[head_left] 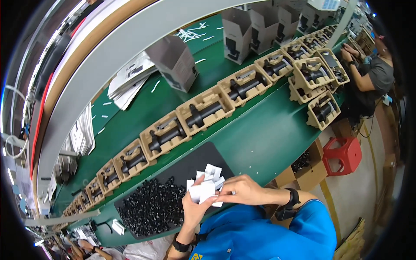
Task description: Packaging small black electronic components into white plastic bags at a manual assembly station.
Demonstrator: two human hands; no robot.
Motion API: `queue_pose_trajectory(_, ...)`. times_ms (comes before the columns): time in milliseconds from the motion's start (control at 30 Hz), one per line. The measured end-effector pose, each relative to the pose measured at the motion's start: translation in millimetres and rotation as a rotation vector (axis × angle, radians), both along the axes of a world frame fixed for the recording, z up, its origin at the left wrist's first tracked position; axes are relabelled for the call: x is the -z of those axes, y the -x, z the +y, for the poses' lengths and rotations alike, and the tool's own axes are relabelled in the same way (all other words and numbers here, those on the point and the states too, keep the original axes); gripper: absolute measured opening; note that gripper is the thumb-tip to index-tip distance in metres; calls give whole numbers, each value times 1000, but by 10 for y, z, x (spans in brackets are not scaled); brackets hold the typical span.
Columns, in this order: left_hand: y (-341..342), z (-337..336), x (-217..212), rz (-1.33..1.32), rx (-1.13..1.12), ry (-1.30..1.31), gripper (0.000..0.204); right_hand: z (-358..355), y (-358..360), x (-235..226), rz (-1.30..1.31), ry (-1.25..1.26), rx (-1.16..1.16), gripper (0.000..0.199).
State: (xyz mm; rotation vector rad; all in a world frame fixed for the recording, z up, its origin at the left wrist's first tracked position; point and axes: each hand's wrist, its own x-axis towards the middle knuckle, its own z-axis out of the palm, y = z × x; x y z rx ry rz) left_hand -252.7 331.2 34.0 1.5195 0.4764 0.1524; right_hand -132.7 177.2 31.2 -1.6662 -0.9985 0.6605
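Observation:
A loose bunch of white paper slips (pixel 203 192), some folded or fanned at odd angles, is in my hands above the near edge of the bench. My left hand (pixel 193 209) is closed around the bunch from the left, thumb along its near side. From the right, my right hand (pixel 243 190) pinches the edge of the slips, its fingertips partly hidden by paper. Beneath and to the left lies a dark mat (pixel 207 157). Heaped on it are many small black parts (pixel 151 208), too small to name.
A row of brown pulp trays (pixel 206 106) holding black devices crosses the green bench (pixel 264 130). Behind stand printed cartons (pixel 175 65) and flat stacks (pixel 130 80). More trays (pixel 323 110) are stacked right, near a co-worker (pixel 372 73). A red stool (pixel 344 156) stands on the floor.

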Motion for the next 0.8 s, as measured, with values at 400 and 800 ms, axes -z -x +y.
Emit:
queue_pose_trajectory(400,-422,154,452,160,-57,-457,40,-204,-709,112,-8,163,-9,17)
queue_pose_trajectory(800,27,831,535,288,-449,43,47,-554,-3839,1368,-1036,622,745,23)
